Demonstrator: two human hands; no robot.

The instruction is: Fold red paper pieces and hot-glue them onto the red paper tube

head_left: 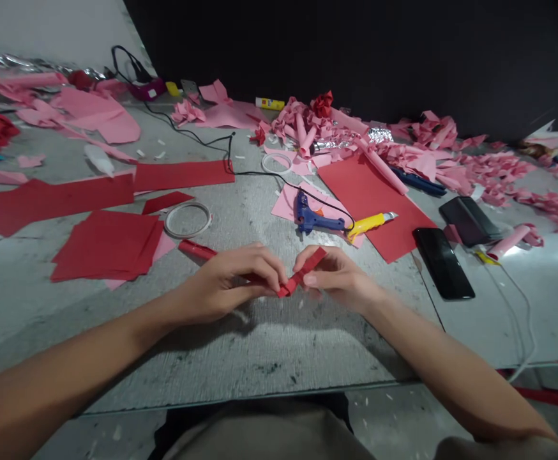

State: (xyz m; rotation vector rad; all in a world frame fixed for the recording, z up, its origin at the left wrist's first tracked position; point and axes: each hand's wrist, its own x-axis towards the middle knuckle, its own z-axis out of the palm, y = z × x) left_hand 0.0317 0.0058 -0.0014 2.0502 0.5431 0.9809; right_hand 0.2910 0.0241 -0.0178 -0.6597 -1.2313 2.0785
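Observation:
Between my two hands is a narrow folded strip of red paper (pixel 313 260), held just above the grey table. My left hand (pixel 245 275) pinches its lower left end with thumb and fingers. My right hand (pixel 334 278) grips the strip farther up, the thumb pressed on its near side and the free end sticking out above. Beside my left hand lies a rolled red paper (pixel 196 250), partly hidden by the fingers. A blue glue gun (pixel 318 217) and a yellow utility knife (pixel 369 225) rest just beyond my right hand.
Red paper squares (pixel 109 246) are stacked at left near a tape roll (pixel 188 220). A large red sheet (pixel 375 211) and a phone (pixel 444 263) lie at right. Pink scraps (pixel 298 124) cover the back; a black cord (pixel 279 172) crosses the table (pixel 260 358).

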